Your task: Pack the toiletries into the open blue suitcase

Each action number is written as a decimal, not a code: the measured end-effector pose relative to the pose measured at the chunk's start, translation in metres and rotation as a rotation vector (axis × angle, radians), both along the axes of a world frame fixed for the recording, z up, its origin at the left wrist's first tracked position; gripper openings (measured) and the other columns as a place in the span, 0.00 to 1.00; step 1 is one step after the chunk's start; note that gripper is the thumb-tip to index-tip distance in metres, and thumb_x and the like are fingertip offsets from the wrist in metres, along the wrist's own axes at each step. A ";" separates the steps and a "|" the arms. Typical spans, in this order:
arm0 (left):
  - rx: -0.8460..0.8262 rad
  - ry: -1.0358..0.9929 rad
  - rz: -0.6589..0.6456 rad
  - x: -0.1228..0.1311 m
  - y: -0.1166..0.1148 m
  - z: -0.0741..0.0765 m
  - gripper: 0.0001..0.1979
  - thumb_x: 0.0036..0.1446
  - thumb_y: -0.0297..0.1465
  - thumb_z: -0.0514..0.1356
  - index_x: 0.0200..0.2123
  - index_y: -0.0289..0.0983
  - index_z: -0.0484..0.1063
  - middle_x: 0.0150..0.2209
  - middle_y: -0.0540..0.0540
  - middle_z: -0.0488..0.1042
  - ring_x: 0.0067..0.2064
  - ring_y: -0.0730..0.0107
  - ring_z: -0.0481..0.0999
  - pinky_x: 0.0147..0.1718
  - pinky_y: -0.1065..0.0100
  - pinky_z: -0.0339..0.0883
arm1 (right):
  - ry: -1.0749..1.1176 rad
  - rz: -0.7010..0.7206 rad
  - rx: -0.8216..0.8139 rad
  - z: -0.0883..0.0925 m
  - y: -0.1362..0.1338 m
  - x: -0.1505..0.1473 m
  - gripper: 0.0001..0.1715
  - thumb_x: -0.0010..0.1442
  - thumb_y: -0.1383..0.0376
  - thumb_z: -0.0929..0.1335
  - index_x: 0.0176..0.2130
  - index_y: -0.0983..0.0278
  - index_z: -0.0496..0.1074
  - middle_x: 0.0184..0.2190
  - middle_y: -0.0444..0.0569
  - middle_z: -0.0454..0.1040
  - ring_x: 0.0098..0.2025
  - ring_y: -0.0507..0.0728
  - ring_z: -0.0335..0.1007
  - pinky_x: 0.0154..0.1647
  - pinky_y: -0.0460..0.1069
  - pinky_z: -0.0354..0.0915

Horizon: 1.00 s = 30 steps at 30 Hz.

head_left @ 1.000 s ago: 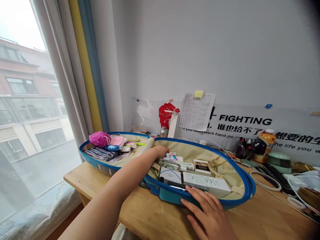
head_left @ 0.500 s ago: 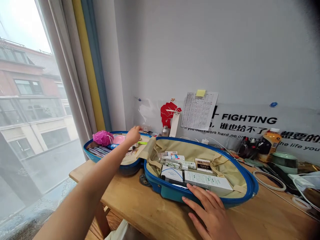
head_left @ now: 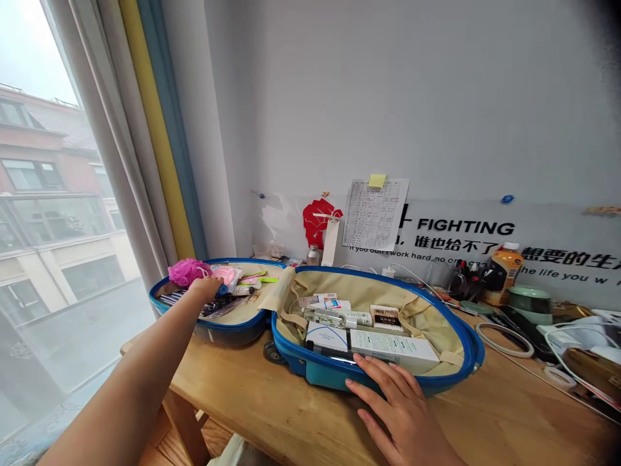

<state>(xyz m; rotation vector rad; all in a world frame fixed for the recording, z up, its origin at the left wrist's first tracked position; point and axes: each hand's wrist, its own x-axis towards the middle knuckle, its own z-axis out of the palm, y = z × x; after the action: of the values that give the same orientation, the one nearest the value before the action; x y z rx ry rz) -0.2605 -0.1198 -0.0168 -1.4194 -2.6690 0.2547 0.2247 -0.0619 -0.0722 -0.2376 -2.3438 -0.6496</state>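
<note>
A small blue suitcase [head_left: 326, 375] with a beige lining lies opened out on the wooden table. My left hand [head_left: 206, 289] reaches into its left half, fingers curled down at a blue item [head_left: 222, 290] beside a bright pink mesh bath puff [head_left: 188, 272]. The fingers hide most of what they touch. A pink round thing in a clear pouch [head_left: 227, 276] lies just behind. My right hand [head_left: 395, 401] rests with fingers spread on the right half's front rim. Inside that half are white boxes [head_left: 392, 347], a clear bottle [head_left: 324, 316] and a pack of cotton swabs [head_left: 385, 317].
Behind the suitcase stand a small bottle [head_left: 313, 255] and a white upright strip [head_left: 330, 243]. To the right are an orange drink bottle [head_left: 503, 275], a green-lidded jar [head_left: 530, 304], cables [head_left: 504, 340] and other clutter. A window and curtain [head_left: 104, 129] border the left.
My left hand has moved left and lower, from the back of the left half to beside the bath puff. My right hand stays on the rim. The view has turned slightly right.
</note>
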 end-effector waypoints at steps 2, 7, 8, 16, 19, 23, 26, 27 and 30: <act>0.036 0.017 -0.005 0.002 -0.002 0.004 0.18 0.62 0.37 0.59 0.53 0.35 0.68 0.53 0.41 0.70 0.51 0.59 0.72 0.49 0.51 0.69 | 0.007 0.009 -0.002 0.002 -0.001 0.000 0.19 0.60 0.62 0.66 0.51 0.53 0.73 0.59 0.46 0.68 0.56 0.55 0.65 0.53 0.51 0.58; 0.192 0.053 -0.098 0.024 0.012 0.029 0.22 0.66 0.38 0.50 0.61 0.36 0.57 0.57 0.37 0.64 0.53 0.55 0.71 0.52 0.54 0.65 | 0.005 0.021 -0.022 0.002 0.001 0.000 0.19 0.59 0.62 0.66 0.51 0.54 0.73 0.59 0.46 0.68 0.57 0.55 0.64 0.54 0.51 0.58; 0.219 0.052 -0.140 0.033 0.019 0.036 0.23 0.67 0.37 0.48 0.63 0.37 0.54 0.57 0.36 0.63 0.54 0.55 0.71 0.52 0.56 0.65 | 0.004 0.023 -0.023 0.001 0.001 0.000 0.19 0.59 0.62 0.66 0.51 0.54 0.73 0.59 0.46 0.68 0.57 0.55 0.64 0.54 0.51 0.57; 0.209 -0.021 -0.626 0.152 0.093 0.063 0.27 0.63 0.39 0.54 0.64 0.51 0.52 0.58 0.44 0.62 0.56 0.57 0.70 0.54 0.61 0.63 | 0.008 0.027 -0.017 -0.007 0.005 0.001 0.20 0.60 0.62 0.66 0.53 0.54 0.72 0.62 0.47 0.64 0.59 0.56 0.63 0.54 0.52 0.57; 0.154 -0.052 -0.733 0.191 0.114 0.060 0.27 0.63 0.40 0.54 0.64 0.49 0.53 0.56 0.42 0.64 0.57 0.54 0.69 0.54 0.57 0.63 | -0.001 0.013 0.003 -0.004 0.004 0.001 0.20 0.60 0.62 0.65 0.52 0.54 0.73 0.60 0.47 0.66 0.57 0.56 0.64 0.53 0.51 0.58; 0.076 -0.088 -0.814 0.221 0.133 0.058 0.28 0.62 0.41 0.56 0.64 0.50 0.55 0.56 0.41 0.66 0.57 0.52 0.68 0.53 0.55 0.64 | -0.017 -0.002 0.011 0.002 0.002 0.001 0.19 0.60 0.63 0.65 0.50 0.54 0.74 0.58 0.46 0.70 0.55 0.55 0.67 0.52 0.51 0.60; 0.033 -0.116 -0.819 0.231 0.142 0.058 0.28 0.61 0.42 0.56 0.63 0.50 0.56 0.55 0.41 0.67 0.55 0.53 0.70 0.50 0.56 0.66 | -0.022 -0.007 -0.008 0.002 0.001 0.002 0.19 0.60 0.63 0.65 0.50 0.53 0.74 0.58 0.46 0.69 0.55 0.55 0.67 0.52 0.51 0.60; 0.025 -0.122 -0.814 0.233 0.144 0.058 0.28 0.61 0.43 0.55 0.63 0.50 0.55 0.55 0.41 0.67 0.55 0.52 0.71 0.50 0.56 0.66 | -0.025 -0.010 -0.014 0.001 0.001 0.002 0.19 0.60 0.62 0.65 0.51 0.53 0.73 0.59 0.46 0.69 0.55 0.56 0.67 0.52 0.51 0.60; 0.013 -0.129 -0.803 0.239 0.148 0.054 0.28 0.62 0.43 0.54 0.64 0.51 0.54 0.57 0.40 0.66 0.57 0.51 0.69 0.52 0.52 0.64 | -0.019 -0.005 -0.019 -0.001 0.001 0.002 0.19 0.60 0.62 0.65 0.51 0.53 0.73 0.59 0.46 0.68 0.56 0.56 0.66 0.52 0.51 0.60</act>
<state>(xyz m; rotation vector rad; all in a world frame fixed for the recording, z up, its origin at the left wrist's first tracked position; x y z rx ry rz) -0.0217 0.0282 0.0370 -2.3953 -1.9370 0.0653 0.2269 -0.0608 -0.0732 -0.2468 -2.3688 -0.6345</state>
